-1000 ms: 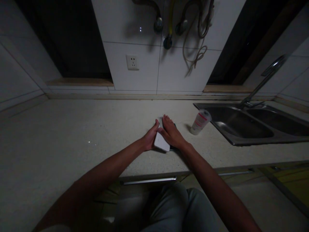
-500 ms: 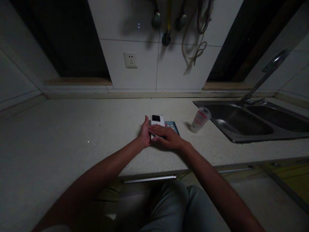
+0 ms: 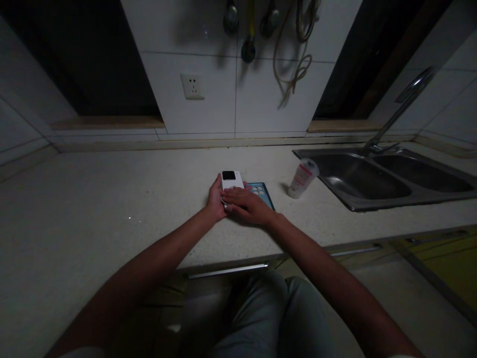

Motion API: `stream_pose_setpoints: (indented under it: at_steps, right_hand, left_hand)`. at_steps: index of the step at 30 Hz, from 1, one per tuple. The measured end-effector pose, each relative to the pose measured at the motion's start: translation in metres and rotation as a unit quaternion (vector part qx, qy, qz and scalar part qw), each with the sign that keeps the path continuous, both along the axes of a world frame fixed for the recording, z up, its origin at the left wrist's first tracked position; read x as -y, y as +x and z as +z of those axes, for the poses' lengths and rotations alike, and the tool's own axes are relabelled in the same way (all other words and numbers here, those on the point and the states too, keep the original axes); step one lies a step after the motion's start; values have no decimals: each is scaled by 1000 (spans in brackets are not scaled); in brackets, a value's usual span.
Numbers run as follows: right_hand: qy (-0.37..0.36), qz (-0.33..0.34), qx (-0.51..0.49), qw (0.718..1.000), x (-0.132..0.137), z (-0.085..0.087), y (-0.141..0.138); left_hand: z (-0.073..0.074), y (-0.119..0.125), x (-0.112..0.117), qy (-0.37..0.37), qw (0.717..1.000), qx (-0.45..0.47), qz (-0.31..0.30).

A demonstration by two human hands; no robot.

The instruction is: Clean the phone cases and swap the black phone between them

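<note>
A white phone [image 3: 231, 180] with a dark camera block at its far end lies flat on the pale countertop [image 3: 112, 199]. My left hand [image 3: 215, 200] cups its left edge, fingers curled against the side. My right hand [image 3: 246, 205] lies across the near half of the phone, fingers stretched flat and pressing on it. Beside the phone to the right lies a blue phone case [image 3: 261, 191], partly covered by my right hand.
A clear plastic cup [image 3: 301, 178] with a red label stands tilted near the steel double sink [image 3: 383, 179] at the right. A tap [image 3: 402, 107] rises behind the sink. A wall socket [image 3: 192, 86] and hanging hoses [image 3: 294, 59] are on the tiled wall.
The phone was tilted up between both hands a second ago; it now lies flat with its back up. My right hand has moved onto it, uncovering the blue case.
</note>
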State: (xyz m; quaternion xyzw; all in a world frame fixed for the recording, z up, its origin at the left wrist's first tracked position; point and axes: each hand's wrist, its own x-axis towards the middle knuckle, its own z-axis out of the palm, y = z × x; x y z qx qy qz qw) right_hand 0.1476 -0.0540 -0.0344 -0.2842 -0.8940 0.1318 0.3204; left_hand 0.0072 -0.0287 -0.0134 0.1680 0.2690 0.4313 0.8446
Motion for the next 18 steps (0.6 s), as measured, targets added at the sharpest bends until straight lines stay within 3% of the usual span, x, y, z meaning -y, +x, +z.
stream_pose_setpoints:
  at_steps: [10,18]
  right_hand:
    - [4,-114,46,992,-5,-6,4]
    - [-15,-189,10,982,-9,-9,9]
  left_hand:
    - [-4,-1,-6,27,999,8,35]
    - [-6,2,-4,-1,997,-77,10]
